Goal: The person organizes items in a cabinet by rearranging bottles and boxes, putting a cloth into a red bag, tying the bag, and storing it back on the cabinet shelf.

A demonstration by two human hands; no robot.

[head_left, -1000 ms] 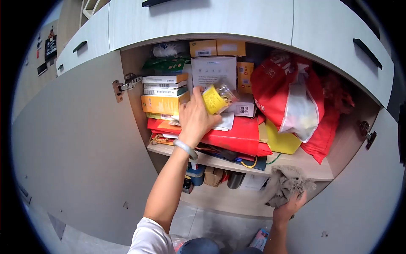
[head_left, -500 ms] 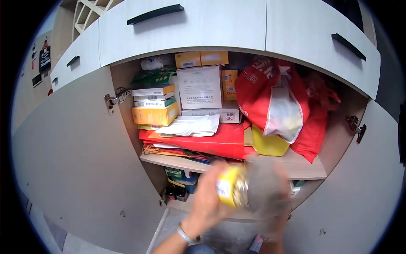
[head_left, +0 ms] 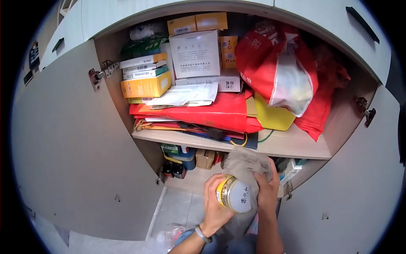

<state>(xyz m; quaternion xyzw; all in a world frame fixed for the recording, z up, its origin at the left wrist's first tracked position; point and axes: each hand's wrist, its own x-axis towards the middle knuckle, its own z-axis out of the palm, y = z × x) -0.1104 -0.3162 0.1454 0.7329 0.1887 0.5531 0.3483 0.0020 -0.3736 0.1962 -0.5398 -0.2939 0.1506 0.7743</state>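
My left hand (head_left: pixel 215 208) is wrapped round a clear jar (head_left: pixel 239 198) with a yellow label. The jar's white lid, with dark handwriting on it, faces me. A thin greyish plastic bag (head_left: pixel 245 163) is bunched just above and beside the jar. My right hand (head_left: pixel 267 191) grips this bag, its fingers folded into the crumpled film at the jar's right side. Both hands are in front of the open cabinet's lower compartment, below the shelf edge (head_left: pixel 292 147).
Above, the shelf bears stacked medicine boxes (head_left: pixel 146 86), a red folder (head_left: pixel 203 113) and red cloth bags (head_left: pixel 258 63). Below stand dark bottles (head_left: pixel 179 171) and a blue container (head_left: pixel 186 159). Cabinet doors (head_left: pixel 80 148) stand open on both sides. Clear plastic (head_left: pixel 169 236) lies on the floor.
The view has tilted downward. The jar has turned so its lid faces me, and the bag, blurred over the jar's end before, now bunches above and right of it.
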